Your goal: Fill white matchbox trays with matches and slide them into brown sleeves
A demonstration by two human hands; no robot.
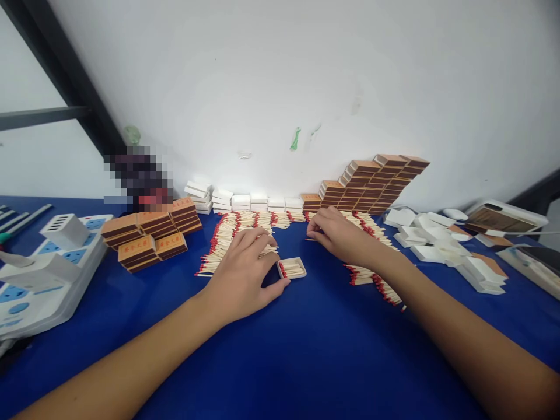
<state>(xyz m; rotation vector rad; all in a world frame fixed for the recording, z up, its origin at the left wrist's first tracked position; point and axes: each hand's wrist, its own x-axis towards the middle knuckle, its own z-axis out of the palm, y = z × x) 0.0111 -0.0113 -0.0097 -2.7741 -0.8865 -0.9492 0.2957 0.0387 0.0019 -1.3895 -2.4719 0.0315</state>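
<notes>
Matches (291, 268) in the small tray (298, 276) just below frame centre could spill if my loosely spread left hand (240, 269) bumps it; whether my right hand (335, 234) grips anything, I cannot tell.

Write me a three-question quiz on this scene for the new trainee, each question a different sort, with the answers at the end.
1. Multiple choice. Which hand is nearer the white tray that holds matches?
a) right
b) left
c) both equally near

2. True or false. The stepped stack of brown matchboxes rises higher than the row of white stacks.

3. Fill the gap. The loose matches spread on the table have ____ heads.

Key:
1. b: the left hand, whose thumb is at the tray's edge.
2. True.
3. red
</notes>
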